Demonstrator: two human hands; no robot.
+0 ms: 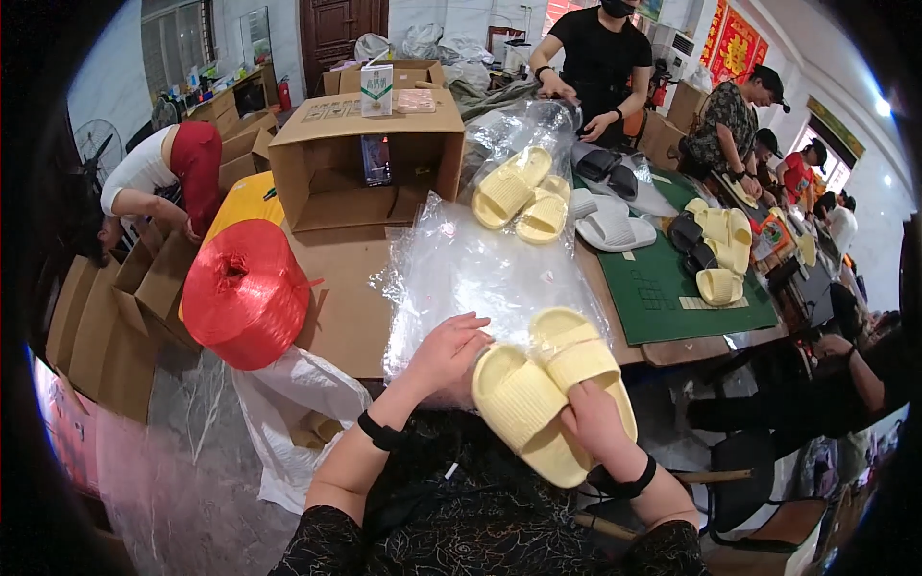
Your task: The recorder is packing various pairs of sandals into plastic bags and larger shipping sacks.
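My right hand point(597, 422) grips a pair of pale yellow slide sandals point(538, 384), held side by side with soles toward me at the near table edge. My left hand point(444, 353) rests on a clear plastic bag point(480, 269) lying flat on the table, its fingers by the sandals' toe end. A black band sits on each wrist.
A second yellow pair point(523, 200) lies in a clear bag farther back. White point(610, 228), dark and yellow slides sit by a green mat point(663, 288). An open cardboard box point(370, 154), a red twine spool point(245, 293) stand left. Several people work around the table.
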